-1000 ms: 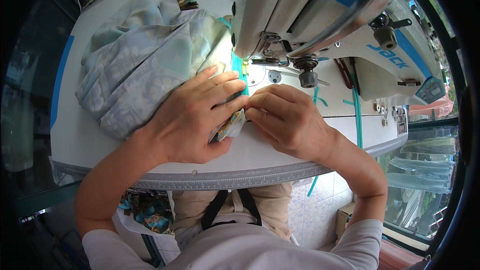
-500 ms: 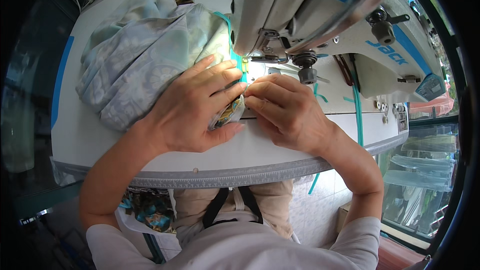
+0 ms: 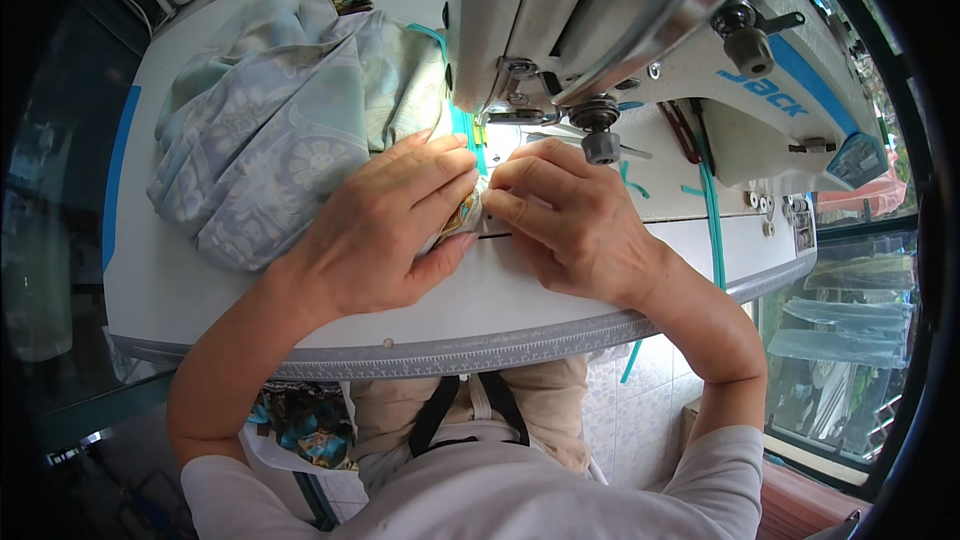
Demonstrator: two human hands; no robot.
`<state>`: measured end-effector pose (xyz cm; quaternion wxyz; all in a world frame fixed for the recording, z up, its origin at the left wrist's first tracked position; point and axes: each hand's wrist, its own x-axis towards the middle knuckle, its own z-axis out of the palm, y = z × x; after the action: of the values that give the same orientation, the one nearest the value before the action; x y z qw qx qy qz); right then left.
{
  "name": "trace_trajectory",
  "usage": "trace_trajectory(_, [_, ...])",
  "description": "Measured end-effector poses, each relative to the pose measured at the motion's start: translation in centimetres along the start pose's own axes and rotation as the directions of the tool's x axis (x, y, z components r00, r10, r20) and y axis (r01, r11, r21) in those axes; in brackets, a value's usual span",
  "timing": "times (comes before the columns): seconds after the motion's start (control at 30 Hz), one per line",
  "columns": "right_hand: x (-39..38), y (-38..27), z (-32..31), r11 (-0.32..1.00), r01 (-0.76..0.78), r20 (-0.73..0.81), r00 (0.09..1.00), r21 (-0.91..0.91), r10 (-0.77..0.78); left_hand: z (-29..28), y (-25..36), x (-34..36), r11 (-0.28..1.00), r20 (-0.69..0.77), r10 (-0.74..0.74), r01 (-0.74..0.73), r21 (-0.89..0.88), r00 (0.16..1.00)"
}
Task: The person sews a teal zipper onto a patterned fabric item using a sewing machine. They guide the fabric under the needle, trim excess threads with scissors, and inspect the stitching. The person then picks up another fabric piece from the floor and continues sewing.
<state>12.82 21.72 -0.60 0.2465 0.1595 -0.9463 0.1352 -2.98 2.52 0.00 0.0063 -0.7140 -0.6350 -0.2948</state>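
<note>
Grip, right hand (image 3: 580, 225): fingers curled, thumb and forefinger drawn together on the edge of the pale floral cloth (image 3: 290, 130). Grip, left hand (image 3: 370, 230): laid flat over the same cloth, thumb spread. Cloth position: bunched on the table (image 3: 160, 300), ten o'clock, with teal strip (image 3: 463, 125) along its right edge. One sewing machine (image 3: 500, 30): one o'clock. One white holder (image 3: 272, 453), bag or lined box unclear: below the table edge, between seven and eight o'clock; contains dark patterned fabric (image 3: 312, 430). Several bobbins (image 3: 760, 204): near three o'clock. One small grey case (image 3: 801, 225): just beside them, contents too small to tell.
</note>
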Motion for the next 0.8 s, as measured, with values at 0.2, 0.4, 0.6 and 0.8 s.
trace_trajectory(0.2, [0.31, 0.26, 0.15, 1.0, -0.018, -0.038, 0.999, 0.014, 0.018, 0.01, -0.35, 0.26, 1.0, -0.006, -0.004, 0.004, 0.005, 1.0])
trace_trajectory(0.4, [0.54, 0.33, -0.08, 0.999, -0.036, -0.062, 0.997, -0.006, 0.036, 0.54, -0.37, 0.54, 0.999, -0.036, -0.001, 0.003, 0.047, 0.999])
trace_trajectory(0.6, [0.4, 0.02, 0.1, 0.995, -0.092, -0.061, 0.994, -0.05, 0.089, 0.51, -0.14, 0.43, 0.995, -0.029, 0.003, 0.0, 0.096, 1.0])
trace_trajectory(0.8, [0.09, 0.21, 0.32, 0.99, -0.087, -0.076, 0.994, -0.115, 0.079, 0.45, 0.13, 0.4, 0.999, -0.012, 0.008, -0.008, 0.037, 1.0])
